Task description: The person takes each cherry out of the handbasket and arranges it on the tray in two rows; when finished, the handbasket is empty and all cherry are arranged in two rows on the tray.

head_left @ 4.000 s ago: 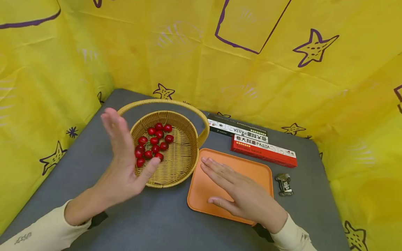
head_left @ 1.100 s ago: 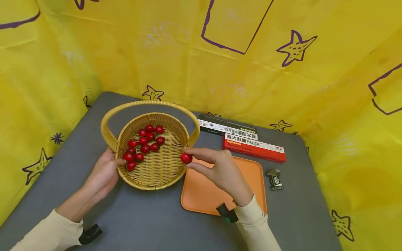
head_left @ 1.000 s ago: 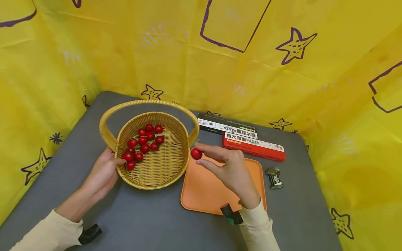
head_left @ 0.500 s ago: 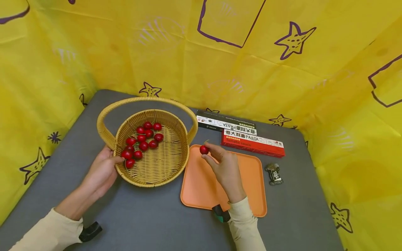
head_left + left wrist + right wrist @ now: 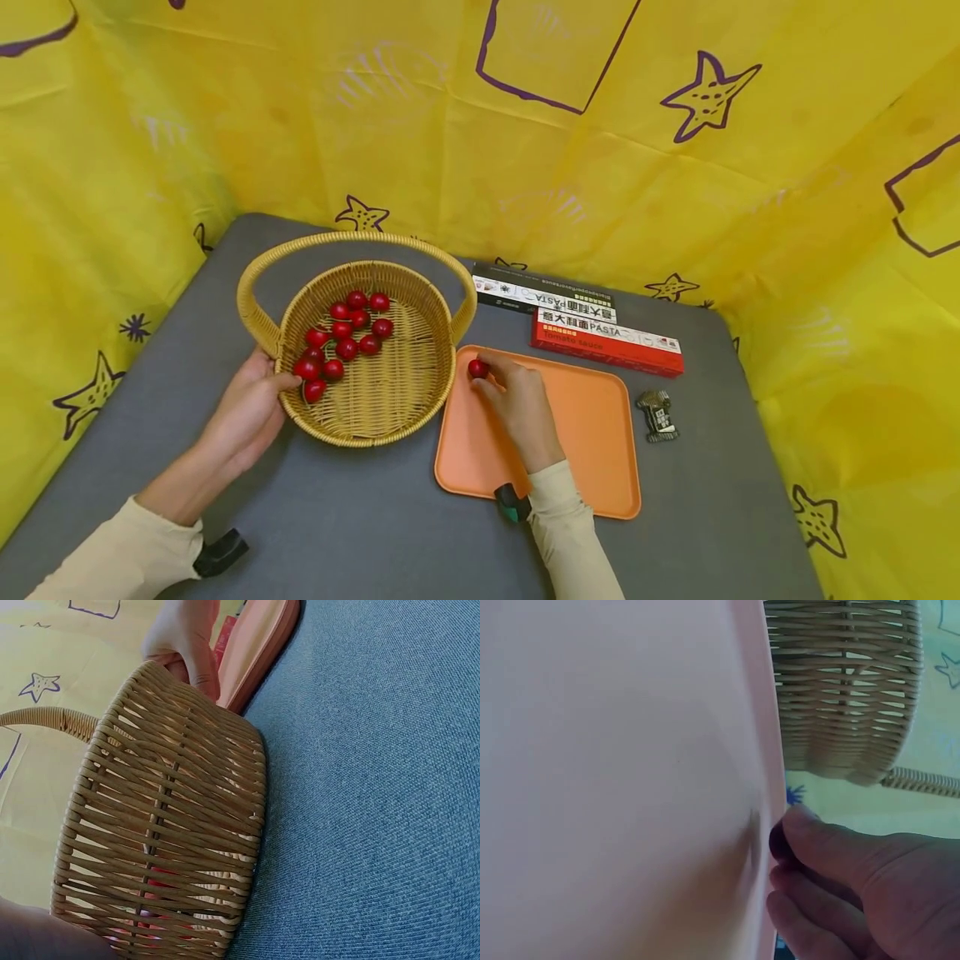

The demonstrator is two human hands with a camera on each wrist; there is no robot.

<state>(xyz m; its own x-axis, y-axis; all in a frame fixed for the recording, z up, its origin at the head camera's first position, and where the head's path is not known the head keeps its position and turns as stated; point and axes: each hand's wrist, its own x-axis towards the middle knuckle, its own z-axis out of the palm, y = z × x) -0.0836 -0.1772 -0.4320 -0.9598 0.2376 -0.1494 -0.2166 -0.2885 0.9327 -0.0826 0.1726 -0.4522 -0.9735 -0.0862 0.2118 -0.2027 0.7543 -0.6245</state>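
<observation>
Over the last second the right hand (image 5: 521, 404) has carried a single cherry (image 5: 477, 368) from the right rim of the wicker basket (image 5: 405, 367) to the far-left corner of the orange tray (image 5: 585, 425). Its grip is nearly closed, thumb and fingers pinching the cherry low over the tray (whether fruit touches tray, I cannot tell). The left hand (image 5: 247, 408) has its grip around the basket's left rim, thumb on top. The other cherries (image 5: 342, 330) lie along the left side inside the basket, which stands just beside the tray.
</observation>
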